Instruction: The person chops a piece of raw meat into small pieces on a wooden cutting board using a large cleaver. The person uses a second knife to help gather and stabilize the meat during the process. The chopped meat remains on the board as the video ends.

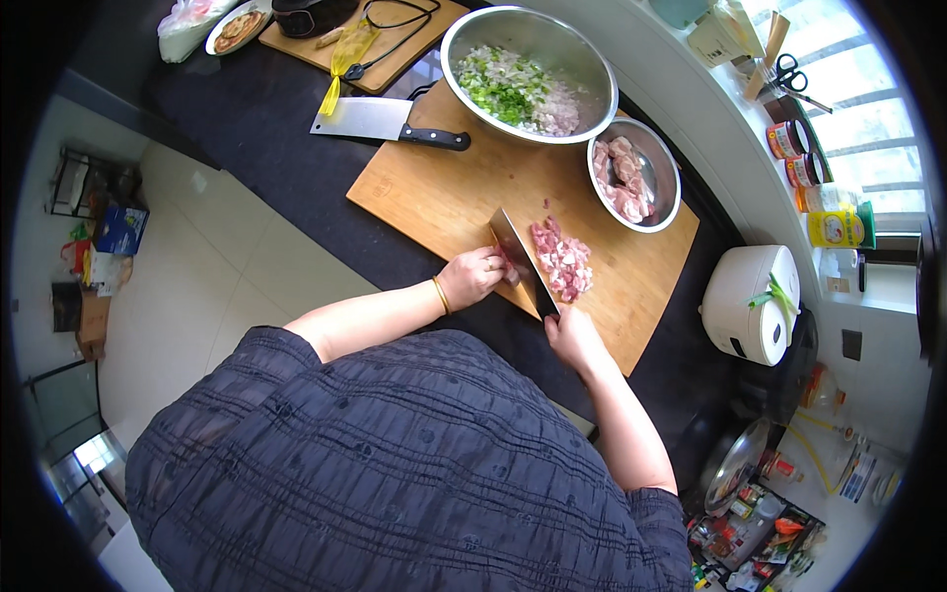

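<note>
My right hand (575,337) grips the black handle of a cleaver (525,260), whose blade stands on edge on a wooden cutting board (424,183). Left of the blade, my left hand (472,279) has its fingers curled over a piece of raw meat (509,270), mostly hidden by the hand and blade. On the blade's right side lies a pile of diced pink meat (562,260). Toward the board's far right, a small steel bowl (671,202) holds larger chunks of raw meat (627,178).
A large steel bowl (604,84) with chopped green onion and minced meat stands at the back. Another cleaver (365,119) lies across the board's far left edge. A white rice cooker (735,301) stands right, jars (786,139) line the sill, and a second board (400,59) is behind.
</note>
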Demonstrator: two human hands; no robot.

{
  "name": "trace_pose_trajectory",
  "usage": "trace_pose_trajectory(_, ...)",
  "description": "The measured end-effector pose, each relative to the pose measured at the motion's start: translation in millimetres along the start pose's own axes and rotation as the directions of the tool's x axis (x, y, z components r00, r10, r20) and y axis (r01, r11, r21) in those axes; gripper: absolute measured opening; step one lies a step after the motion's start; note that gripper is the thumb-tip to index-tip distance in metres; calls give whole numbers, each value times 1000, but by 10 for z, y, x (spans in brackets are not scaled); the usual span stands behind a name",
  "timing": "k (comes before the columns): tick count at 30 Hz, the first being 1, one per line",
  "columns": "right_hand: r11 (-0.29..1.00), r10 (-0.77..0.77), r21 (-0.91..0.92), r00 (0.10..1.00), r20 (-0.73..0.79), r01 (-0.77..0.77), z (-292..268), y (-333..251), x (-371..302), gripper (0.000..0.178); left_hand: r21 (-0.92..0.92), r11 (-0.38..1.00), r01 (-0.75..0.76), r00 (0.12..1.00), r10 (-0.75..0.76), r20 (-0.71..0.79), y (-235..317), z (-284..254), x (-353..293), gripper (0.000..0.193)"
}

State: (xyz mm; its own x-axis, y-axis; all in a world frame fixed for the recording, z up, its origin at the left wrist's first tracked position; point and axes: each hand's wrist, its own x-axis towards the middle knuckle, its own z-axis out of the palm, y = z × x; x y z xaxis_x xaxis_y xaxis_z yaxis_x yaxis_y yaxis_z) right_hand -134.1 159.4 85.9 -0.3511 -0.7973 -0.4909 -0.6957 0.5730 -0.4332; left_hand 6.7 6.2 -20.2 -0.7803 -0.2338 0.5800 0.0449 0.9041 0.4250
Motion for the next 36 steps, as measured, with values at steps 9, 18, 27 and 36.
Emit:
trace_pose_trajectory(9, 997, -70, 36, 996, -47, 71, 120, -138, 472, 18, -21, 996, 86, 996, -86, -20, 49, -41, 36, 22)
trace_pose_trajectory(18, 986, -126, 106, 990, -60, 132, 151, 106, 170, 20, 7, 995, 100, 995, -100, 12, 36, -18, -3, 15)
trace_pose_trajectory(27, 957, 102, 273, 995, 15, -102, 51, -190, 436, 24, 23, 997, 71, 997, -71, 3, 56, -27, 39, 17)
trace_pose_trajectory(36, 982, -149, 40, 896, -418, 182, 31, 69, 289, 25, 48, 997, 65, 998, -65, -16, 23, -18, 81, 15)
